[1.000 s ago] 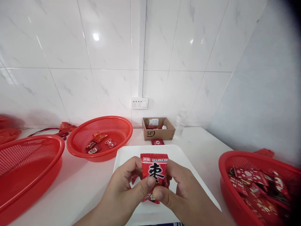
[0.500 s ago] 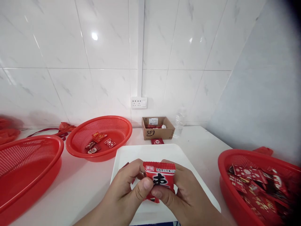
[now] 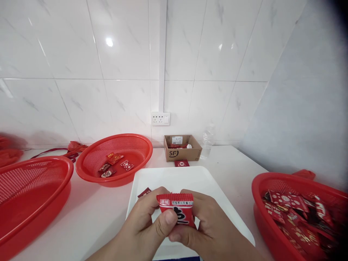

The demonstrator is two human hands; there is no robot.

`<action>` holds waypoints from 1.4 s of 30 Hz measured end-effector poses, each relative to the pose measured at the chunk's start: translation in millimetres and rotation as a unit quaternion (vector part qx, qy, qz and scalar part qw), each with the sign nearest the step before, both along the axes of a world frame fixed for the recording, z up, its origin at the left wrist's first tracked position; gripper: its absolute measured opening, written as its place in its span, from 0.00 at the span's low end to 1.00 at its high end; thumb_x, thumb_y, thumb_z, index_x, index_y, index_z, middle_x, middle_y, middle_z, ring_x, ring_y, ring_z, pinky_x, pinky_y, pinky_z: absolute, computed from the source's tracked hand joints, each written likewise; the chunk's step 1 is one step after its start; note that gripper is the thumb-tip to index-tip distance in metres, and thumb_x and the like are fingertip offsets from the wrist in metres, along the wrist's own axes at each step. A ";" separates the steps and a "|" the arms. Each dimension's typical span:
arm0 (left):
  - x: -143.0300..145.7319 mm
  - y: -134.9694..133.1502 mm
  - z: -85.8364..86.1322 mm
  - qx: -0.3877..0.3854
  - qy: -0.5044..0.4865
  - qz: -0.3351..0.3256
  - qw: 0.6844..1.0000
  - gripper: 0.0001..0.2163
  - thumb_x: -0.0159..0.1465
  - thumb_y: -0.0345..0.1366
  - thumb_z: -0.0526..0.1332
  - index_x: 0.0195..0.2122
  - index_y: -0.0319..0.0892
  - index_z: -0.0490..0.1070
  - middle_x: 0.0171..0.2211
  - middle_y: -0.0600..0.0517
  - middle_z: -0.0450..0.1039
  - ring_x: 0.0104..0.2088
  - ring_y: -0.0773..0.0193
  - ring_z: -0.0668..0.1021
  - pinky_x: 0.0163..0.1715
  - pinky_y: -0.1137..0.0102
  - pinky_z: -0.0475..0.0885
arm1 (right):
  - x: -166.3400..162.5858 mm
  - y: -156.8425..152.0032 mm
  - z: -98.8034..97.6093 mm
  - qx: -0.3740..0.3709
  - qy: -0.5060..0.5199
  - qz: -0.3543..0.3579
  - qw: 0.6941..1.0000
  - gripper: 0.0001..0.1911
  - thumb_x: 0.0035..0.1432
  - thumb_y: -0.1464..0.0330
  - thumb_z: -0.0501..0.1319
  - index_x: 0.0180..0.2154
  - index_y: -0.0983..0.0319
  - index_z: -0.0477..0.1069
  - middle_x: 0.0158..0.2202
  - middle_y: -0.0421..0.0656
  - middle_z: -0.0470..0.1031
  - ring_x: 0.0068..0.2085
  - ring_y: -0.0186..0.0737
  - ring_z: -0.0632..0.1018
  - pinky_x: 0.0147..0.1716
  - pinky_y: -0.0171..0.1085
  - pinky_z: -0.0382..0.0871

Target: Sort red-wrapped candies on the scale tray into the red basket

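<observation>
Between my two hands is a small red snack packet with a crimped top edge and a large black character on its front. My left hand grips its left side, thumb pressed on the front. On the right side my right hand closes round it, the thumb low across the front. Both hands are over a white tray. A dark red packet lies on the tray just beyond my left fingers, partly hidden by them. The lower part of the held packet is covered by my thumbs.
Red plastic baskets stand around: one at left, one behind it with several packets, one at right heaped with packets. At the back are a cardboard box, a flat red packet and a clear bottle.
Both hands have shifted slightly left and down with the packet, whose top now tilts toward me. More of the dark red packet on the tray shows.
</observation>
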State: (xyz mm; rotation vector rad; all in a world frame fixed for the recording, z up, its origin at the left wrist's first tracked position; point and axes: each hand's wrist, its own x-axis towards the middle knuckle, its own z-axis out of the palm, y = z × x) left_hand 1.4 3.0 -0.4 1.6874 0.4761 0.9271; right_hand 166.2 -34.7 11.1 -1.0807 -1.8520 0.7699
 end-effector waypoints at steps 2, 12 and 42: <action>0.4 -0.2 -0.2 0.004 0.009 0.015 1.000 0.18 0.66 0.52 0.55 0.30 0.42 0.71 0.27 0.54 0.68 0.30 0.65 0.71 0.32 0.73 0.67 | -2.2 -0.9 3.0 -0.045 0.008 0.030 0.999 0.14 0.58 0.54 0.63 0.32 0.58 0.71 0.30 0.36 0.69 0.31 0.34 0.70 0.31 0.32 0.66; 2.8 0.3 -0.7 0.043 0.041 0.065 0.996 0.18 0.67 0.49 0.55 0.26 0.41 0.70 0.23 0.54 0.65 0.25 0.66 0.69 0.25 0.74 0.66 | 1.3 -2.9 1.1 -0.015 0.001 -0.005 1.000 0.28 0.54 0.42 0.56 0.32 0.59 0.74 0.29 0.40 0.73 0.30 0.38 0.73 0.32 0.35 0.71; -7.5 32.4 -5.5 0.170 0.334 0.030 0.927 0.20 0.63 0.41 0.62 0.56 0.50 0.67 0.59 0.46 0.66 0.55 0.51 0.72 0.51 0.60 0.69 | 37.2 -1.4 10.4 0.119 0.093 -0.288 0.946 0.10 0.63 0.59 0.59 0.43 0.57 0.71 0.41 0.43 0.79 0.41 0.43 0.79 0.39 0.41 0.75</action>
